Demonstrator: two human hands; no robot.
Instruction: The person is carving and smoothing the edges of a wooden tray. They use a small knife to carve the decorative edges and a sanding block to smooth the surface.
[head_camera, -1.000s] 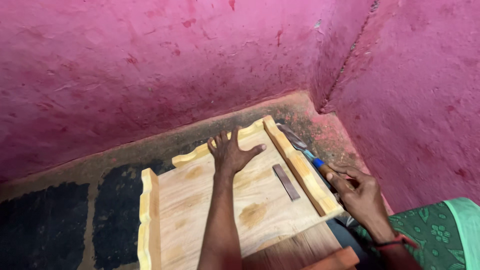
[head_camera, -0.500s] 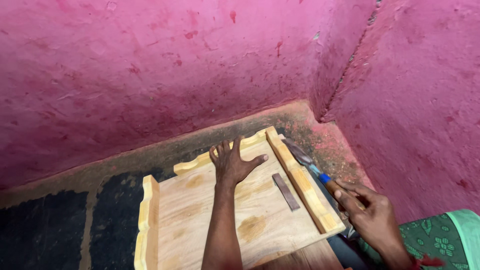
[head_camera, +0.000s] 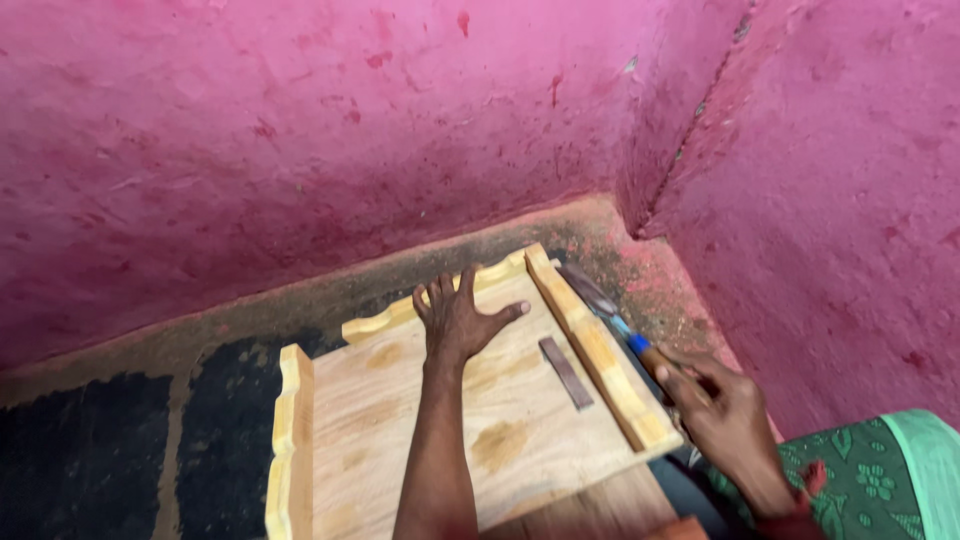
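Note:
A wooden tray (head_camera: 380, 420) with raised scalloped rails lies flat on the floor in a pink-walled corner. My left hand (head_camera: 458, 320) presses palm down with spread fingers on the board near its far rail. My right hand (head_camera: 722, 410) grips a chisel (head_camera: 612, 312) with a blue collar; its metal blade lies along the outside of the right rail (head_camera: 598, 355), pointing toward the corner. A small dark flat strip (head_camera: 565, 372) rests on the board just inside that rail.
Pink plaster walls (head_camera: 300, 150) meet in a corner at the upper right. The floor (head_camera: 90, 450) is dark with a brown strip along the wall. A green patterned cloth (head_camera: 880, 480) shows at the lower right.
The view has shifted slightly; both hands stay where they were, the left flat on the board and the right holding the chisel beside the right rail.

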